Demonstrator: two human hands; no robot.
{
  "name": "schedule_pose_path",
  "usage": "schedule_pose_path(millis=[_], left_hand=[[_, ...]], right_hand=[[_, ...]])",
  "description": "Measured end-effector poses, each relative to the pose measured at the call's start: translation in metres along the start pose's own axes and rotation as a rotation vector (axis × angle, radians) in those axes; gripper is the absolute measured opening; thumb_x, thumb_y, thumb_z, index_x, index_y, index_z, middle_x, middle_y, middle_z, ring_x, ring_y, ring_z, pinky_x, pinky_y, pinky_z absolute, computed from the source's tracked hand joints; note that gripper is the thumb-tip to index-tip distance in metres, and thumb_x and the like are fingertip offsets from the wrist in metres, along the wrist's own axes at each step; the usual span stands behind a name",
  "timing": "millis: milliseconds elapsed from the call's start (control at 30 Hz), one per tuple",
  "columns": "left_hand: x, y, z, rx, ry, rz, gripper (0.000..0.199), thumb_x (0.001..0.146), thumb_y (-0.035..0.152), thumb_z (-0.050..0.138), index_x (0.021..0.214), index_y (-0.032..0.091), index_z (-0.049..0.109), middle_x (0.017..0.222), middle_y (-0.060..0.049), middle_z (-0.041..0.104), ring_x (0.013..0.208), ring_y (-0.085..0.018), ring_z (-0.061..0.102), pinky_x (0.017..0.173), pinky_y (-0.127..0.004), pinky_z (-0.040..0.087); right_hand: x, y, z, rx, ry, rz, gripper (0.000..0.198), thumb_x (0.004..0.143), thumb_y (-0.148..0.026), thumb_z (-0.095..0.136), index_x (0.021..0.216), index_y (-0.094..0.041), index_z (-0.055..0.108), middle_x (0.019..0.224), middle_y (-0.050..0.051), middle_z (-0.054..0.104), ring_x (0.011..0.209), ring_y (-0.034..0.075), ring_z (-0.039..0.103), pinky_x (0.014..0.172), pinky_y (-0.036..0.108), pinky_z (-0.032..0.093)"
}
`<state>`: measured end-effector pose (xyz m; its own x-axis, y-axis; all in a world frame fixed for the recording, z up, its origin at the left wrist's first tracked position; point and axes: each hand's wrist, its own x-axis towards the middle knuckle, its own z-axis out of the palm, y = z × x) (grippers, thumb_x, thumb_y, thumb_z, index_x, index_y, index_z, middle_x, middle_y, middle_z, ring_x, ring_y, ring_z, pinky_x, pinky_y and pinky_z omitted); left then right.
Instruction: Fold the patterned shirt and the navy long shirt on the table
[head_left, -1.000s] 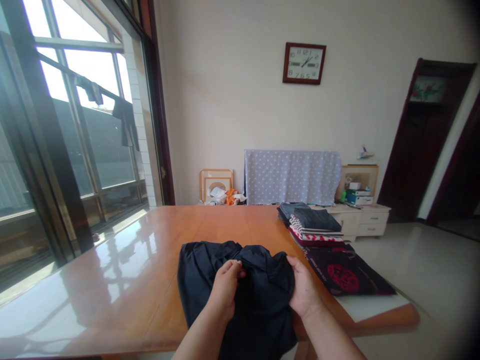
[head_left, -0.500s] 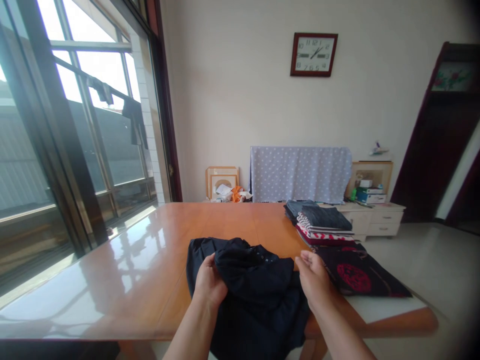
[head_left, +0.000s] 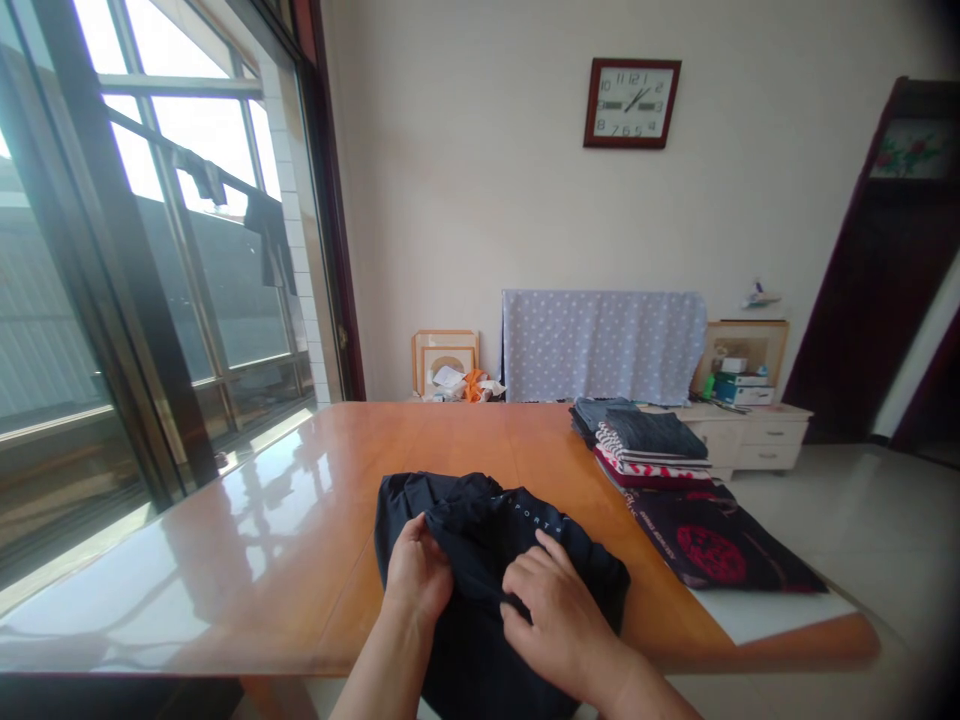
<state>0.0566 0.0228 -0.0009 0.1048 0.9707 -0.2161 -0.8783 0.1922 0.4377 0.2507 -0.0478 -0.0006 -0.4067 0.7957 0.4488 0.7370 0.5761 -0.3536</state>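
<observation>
A crumpled dark garment (head_left: 480,620) lies at the front of the table and hangs over its near edge. Pale letters, partly readable as "PORT", run along an inner band near its top. My left hand (head_left: 421,578) grips the left side of the garment, thumb on top and the other fingers tucked into the cloth. Over the middle of it, my right hand (head_left: 559,615) is curled with thumb and fingers closing on a fold; the fingertips are partly hidden.
A stack of folded clothes (head_left: 652,445) stands at the table's right side. In front of it a black printed bag (head_left: 720,545) with a red emblem lies over a white sheet (head_left: 765,612). The glossy wooden table (head_left: 315,520) reaches toward the window. Behind is a low white cabinet (head_left: 765,445).
My right hand has moved left from beside the garment onto its middle, and its fingers have curled in. More lettering shows, and the right part of the garment has spread outward.
</observation>
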Motion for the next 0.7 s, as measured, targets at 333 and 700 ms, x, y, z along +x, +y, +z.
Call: schedule_pose_path(millis=[333, 700], left_hand=[[0.003, 0.0, -0.013, -0.065, 0.008, -0.035, 0.026, 0.088, 0.015, 0.048, 0.07, 0.014, 0.068, 0.068, -0.007, 0.074, 0.07, -0.021, 0.074, 0.084, -0.035, 0.059], [0.004, -0.005, -0.02, -0.084, 0.008, -0.02, 0.025, 0.086, 0.015, 0.05, 0.069, 0.012, 0.069, 0.07, -0.009, 0.074, 0.078, -0.024, 0.075, 0.089, -0.04, 0.058]], right_hand=[[-0.002, -0.009, 0.003, 0.18, -0.107, 0.203, 0.034, 0.097, -0.031, 0.043, 0.069, -0.021, 0.06, 0.072, 0.0, 0.069, 0.069, 0.014, 0.062, 0.064, 0.026, 0.035], [0.01, -0.002, 0.009, 0.133, -0.186, 0.372, 0.04, 0.081, -0.029, 0.059, 0.119, -0.028, 0.071, 0.11, 0.006, 0.078, 0.104, 0.026, 0.071, 0.082, 0.029, 0.046]])
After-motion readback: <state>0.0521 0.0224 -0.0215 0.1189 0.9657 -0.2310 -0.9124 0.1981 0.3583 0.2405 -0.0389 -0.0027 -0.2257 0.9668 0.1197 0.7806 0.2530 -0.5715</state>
